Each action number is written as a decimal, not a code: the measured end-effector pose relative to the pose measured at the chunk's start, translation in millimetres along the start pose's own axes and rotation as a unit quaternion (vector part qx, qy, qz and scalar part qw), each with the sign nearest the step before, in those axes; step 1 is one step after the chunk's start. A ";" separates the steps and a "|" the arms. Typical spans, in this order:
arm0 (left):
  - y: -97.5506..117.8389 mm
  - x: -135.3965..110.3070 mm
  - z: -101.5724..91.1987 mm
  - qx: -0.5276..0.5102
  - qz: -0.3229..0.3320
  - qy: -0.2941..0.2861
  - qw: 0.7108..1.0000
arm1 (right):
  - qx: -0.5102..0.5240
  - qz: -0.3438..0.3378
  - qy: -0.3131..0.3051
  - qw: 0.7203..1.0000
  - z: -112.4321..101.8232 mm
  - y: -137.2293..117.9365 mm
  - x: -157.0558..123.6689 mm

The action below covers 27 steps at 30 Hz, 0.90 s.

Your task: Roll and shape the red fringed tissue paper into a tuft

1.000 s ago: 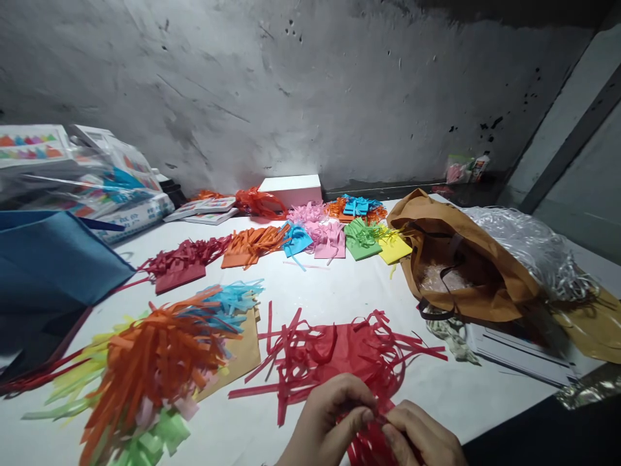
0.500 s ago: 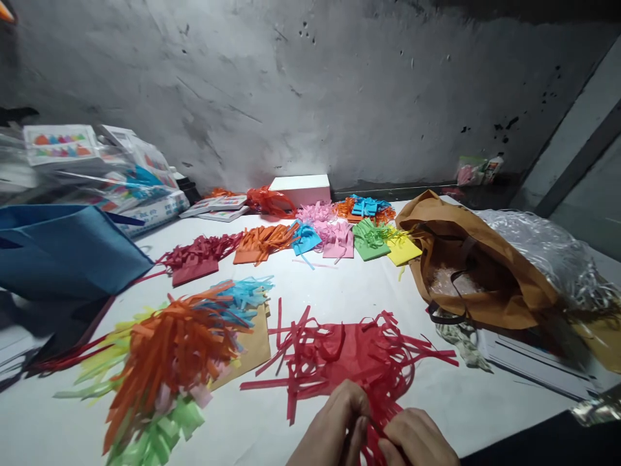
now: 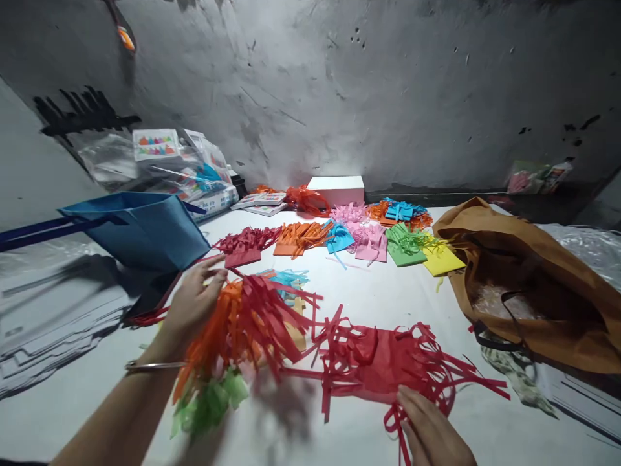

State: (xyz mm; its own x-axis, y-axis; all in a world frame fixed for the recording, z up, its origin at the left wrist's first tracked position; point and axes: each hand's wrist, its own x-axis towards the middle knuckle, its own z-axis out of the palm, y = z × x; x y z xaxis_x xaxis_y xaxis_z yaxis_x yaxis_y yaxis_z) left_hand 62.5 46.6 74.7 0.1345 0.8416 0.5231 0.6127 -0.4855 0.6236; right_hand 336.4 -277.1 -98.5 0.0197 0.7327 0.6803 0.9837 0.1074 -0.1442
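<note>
My left hand [image 3: 198, 292] pinches the twisted top of a red tissue paper tassel [image 3: 274, 310]. Its fringe hangs over an orange tassel [image 3: 213, 343], a green one [image 3: 211, 401] and a light blue one [image 3: 291, 278]. At the front, my right hand [image 3: 434, 427] stretches its fingers to the lower edge of a red fringed paper pile [image 3: 388, 359]. Loose red strips lie by those fingertips; whether they grip one I cannot tell. Brown card [image 3: 295, 327] shows partly under the tassels.
Fringed bundles in maroon [image 3: 242, 257], orange [image 3: 291, 247], pink [image 3: 371, 249], green [image 3: 407, 255] and yellow [image 3: 441, 259] line the table's back. A blue fabric bag [image 3: 145, 233] stands left, an open brown bag [image 3: 582, 272] right. Behind are a white box [image 3: 339, 188] and plastic-wrapped packs [image 3: 155, 144].
My left hand has moved from the front middle to the left with the red tassel, over the other tassels. My right hand has come apart from it, beside the red pile. The view has turned left.
</note>
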 end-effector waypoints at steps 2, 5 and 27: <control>-0.6 -1.0 -1.8 0.033 0.042 0.053 0.997 | -0.041 -0.051 -0.028 0.997 8.2 4.9 3.8; 21.9 -55.6 27.4 0.009 0.214 -0.038 0.976 | -0.110 -0.026 -0.045 0.993 19.6 11.0 14.6; 47.8 -196.1 130.9 0.040 0.382 -0.421 0.822 | -0.414 0.231 -0.004 0.881 -87.1 94.4 -56.7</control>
State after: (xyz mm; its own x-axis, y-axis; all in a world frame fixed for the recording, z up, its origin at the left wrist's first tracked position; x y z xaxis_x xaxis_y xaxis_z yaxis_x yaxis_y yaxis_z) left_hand 167.3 -110.7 -74.1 0.9740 0.1816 0.1358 0.1452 -0.9594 0.2418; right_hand 443.7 -367.1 -88.1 0.4533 0.5750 0.6811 0.6645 -0.7273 0.1717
